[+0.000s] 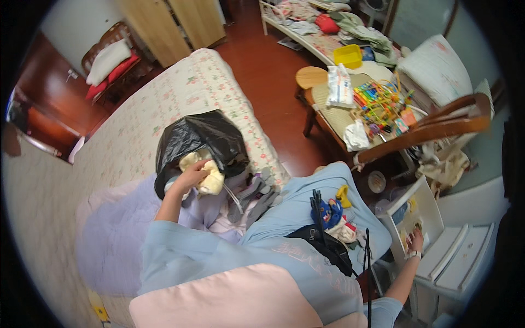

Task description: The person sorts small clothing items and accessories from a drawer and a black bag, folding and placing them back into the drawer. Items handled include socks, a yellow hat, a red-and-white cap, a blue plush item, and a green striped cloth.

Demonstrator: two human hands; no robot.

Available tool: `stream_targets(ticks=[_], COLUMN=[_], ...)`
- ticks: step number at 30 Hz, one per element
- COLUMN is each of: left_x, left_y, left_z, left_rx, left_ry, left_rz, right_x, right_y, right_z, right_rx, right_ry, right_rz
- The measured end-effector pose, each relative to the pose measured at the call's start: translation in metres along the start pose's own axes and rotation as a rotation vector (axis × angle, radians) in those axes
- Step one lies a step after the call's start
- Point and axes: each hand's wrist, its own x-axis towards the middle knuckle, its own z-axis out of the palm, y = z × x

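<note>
At the mouth of a black plastic bag (197,133) on the bed, my left hand (196,175) grips a soft cream-coloured cloth item (212,180). More pale fabric shows inside the bag's opening. My right hand (415,241) reaches into a white plastic drawer or bin (430,205) at my right side. Small things lie in there, and whether the fingers hold one is hard to see. Across my light-blue lap lie a blue patterned cloth item (326,213), a yellow one (343,196) and a black pouch (324,246). Grey fabric pieces (260,194) rest beside my leg.
A lilac quilt (119,238) covers part of the floral bed (192,86). Ahead on the right, a wooden chair (426,129) holds colourful toys (381,100) and a white plastic packet (340,86). Behind it stands a cluttered white bed frame (295,33). Black straps hang before my lap.
</note>
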Motion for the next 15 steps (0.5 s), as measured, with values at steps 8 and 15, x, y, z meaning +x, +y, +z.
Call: stream_targets(ticks=[8,15], left_x=[0.079,0.134], left_y=[-0.005,-0.036], left_z=[0.001,-0.030], left_rx=[0.220,0.906], left_ry=[0.912,0.377], left_rz=[-0.005,0.536], right_x=[-0.062,-0.150], right_y=[0.022,0.000], right_z=[0.000,0.044], right_rx=[-0.164,-0.987], right_ry=[0.103,0.264], right_rz=[-0.210,-0.855])
